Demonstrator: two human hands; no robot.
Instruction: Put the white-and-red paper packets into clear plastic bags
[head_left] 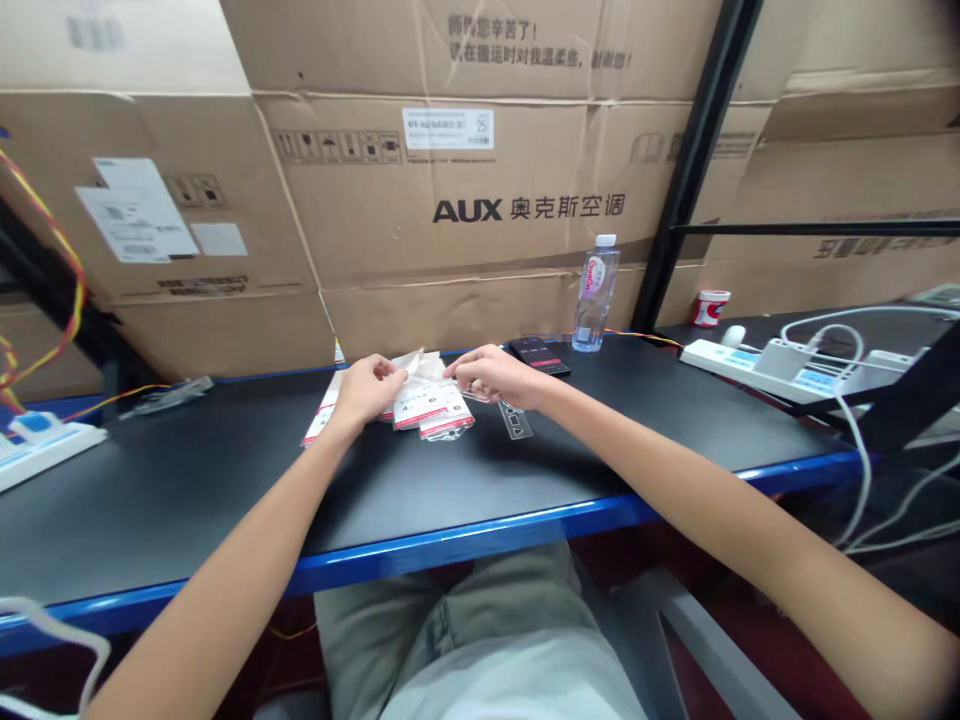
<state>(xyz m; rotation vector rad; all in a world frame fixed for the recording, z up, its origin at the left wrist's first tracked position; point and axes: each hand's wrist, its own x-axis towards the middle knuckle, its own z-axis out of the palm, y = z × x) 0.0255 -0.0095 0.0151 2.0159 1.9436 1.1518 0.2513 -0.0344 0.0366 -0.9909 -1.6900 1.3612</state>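
Several white packets with red edges (429, 402) lie in an overlapping pile on the black tabletop. At the pile's upper left, my left hand (367, 390) is closed, its thumb and fingers pinching the pale edge of a packet (413, 366). From the right, my right hand (491, 374) reaches over the pile with its fingers bent together; whatever is between the fingertips is too small to make out. Just below that hand lies a clear plastic stencil (516, 421) with dark-outlined shapes, and other clear pieces are partly hidden under the fingers.
A dark phone (540, 356) and an upright water bottle (595, 295) stand behind my right hand. Power strips (772, 368) with white cables are at both sides. Large cardboard boxes (480, 250) wall off the back. A blue edge (480, 539) borders the table's front.
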